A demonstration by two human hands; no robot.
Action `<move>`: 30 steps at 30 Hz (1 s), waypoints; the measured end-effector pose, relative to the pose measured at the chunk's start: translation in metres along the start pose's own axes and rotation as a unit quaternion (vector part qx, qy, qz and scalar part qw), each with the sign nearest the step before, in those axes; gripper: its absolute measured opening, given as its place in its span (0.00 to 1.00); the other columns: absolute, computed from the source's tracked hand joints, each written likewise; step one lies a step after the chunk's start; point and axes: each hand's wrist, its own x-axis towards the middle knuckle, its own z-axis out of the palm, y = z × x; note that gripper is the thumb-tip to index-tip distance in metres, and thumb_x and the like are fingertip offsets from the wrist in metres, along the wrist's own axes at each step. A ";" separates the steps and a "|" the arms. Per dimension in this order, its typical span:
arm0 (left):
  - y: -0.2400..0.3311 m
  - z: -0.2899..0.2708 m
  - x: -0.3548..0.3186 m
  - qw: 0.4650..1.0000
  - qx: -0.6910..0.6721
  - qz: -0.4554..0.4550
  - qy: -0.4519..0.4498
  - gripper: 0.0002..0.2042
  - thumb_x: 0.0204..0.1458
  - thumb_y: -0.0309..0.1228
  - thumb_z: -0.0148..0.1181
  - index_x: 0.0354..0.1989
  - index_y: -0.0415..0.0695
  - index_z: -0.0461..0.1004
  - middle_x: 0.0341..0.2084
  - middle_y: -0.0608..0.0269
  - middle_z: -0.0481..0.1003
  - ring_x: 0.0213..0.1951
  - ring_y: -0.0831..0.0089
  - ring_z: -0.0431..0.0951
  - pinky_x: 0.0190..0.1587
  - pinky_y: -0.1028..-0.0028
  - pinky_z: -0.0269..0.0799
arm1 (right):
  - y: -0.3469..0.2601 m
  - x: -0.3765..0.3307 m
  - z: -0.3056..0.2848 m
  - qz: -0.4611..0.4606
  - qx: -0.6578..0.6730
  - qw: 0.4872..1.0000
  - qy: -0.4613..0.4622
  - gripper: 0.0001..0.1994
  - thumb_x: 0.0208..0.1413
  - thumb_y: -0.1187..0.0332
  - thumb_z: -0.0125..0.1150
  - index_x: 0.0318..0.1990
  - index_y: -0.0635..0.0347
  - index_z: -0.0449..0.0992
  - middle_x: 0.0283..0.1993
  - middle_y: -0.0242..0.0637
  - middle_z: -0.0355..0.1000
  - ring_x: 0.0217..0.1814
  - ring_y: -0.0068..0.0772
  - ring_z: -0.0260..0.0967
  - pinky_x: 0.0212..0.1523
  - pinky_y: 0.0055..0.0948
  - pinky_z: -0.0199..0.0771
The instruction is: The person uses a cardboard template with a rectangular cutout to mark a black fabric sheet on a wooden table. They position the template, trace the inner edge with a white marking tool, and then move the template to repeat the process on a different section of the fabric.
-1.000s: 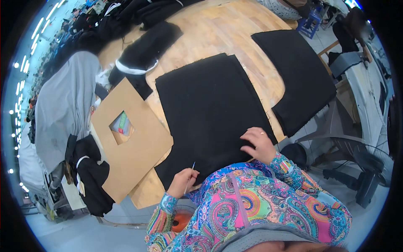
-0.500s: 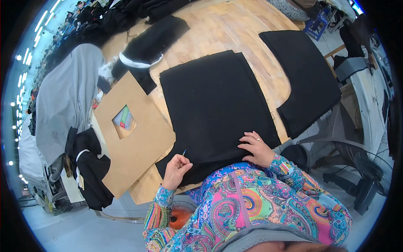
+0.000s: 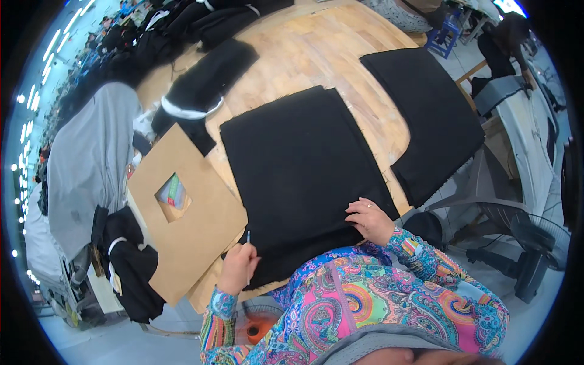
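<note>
A stack of black fabric panels [image 3: 292, 158] lies on the wooden table in front of me, its near edge close to my body. At the stack's lower left corner, my left hand [image 3: 238, 267] is closed around a thin pen [image 3: 248, 236], whose tip points away from me. My right hand [image 3: 371, 220] lies on the near right part of the stack, fingers bent a little and resting on the cloth. A brown cardboard template [image 3: 210, 201] with a cut-out window sits left of the stack, its edge near my left hand.
Another black fabric stack [image 3: 432, 115] with a curved edge lies at the right. A black bundle tied with a white strip [image 3: 192, 108] is at the far left. Grey cloth [image 3: 91, 164] drapes over something at the left. A fan [image 3: 528, 258] stands at the lower right.
My left hand has shifted left and slightly nearer to me, and the pen now stands more upright in the view. My right hand's fingers have drawn closer together. The whole view has shifted slightly.
</note>
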 end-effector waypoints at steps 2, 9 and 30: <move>0.002 -0.008 0.000 0.994 -0.017 -0.080 -0.075 0.08 0.40 0.19 0.58 0.24 0.42 0.64 0.20 0.55 0.68 0.26 0.55 0.71 0.28 0.62 0.66 | -0.005 0.006 -0.013 -0.003 -0.009 1.000 0.019 0.10 0.40 0.79 0.60 0.33 0.58 0.75 0.36 0.34 0.70 0.46 0.33 0.68 0.63 0.45 0.52; 0.013 -0.061 0.025 0.974 -0.153 -0.065 0.151 0.11 0.39 0.16 0.60 0.23 0.42 0.62 0.25 0.57 0.73 0.27 0.68 0.74 0.31 0.73 0.69 | -0.029 0.056 -0.110 -0.105 -0.049 0.978 0.171 0.13 0.34 0.82 0.62 0.30 0.57 0.74 0.29 0.30 0.70 0.36 0.30 0.71 0.63 0.47 0.51; 0.186 -0.139 0.327 0.855 -0.311 0.253 0.328 0.09 0.48 0.18 0.57 0.24 0.41 0.63 0.27 0.64 0.73 0.31 0.83 0.69 0.38 0.83 0.64 | 0.132 0.202 -0.429 -0.012 -0.483 0.799 0.359 0.11 0.43 0.79 0.49 0.34 0.58 0.74 0.33 0.41 0.71 0.39 0.46 0.69 0.40 0.36 0.69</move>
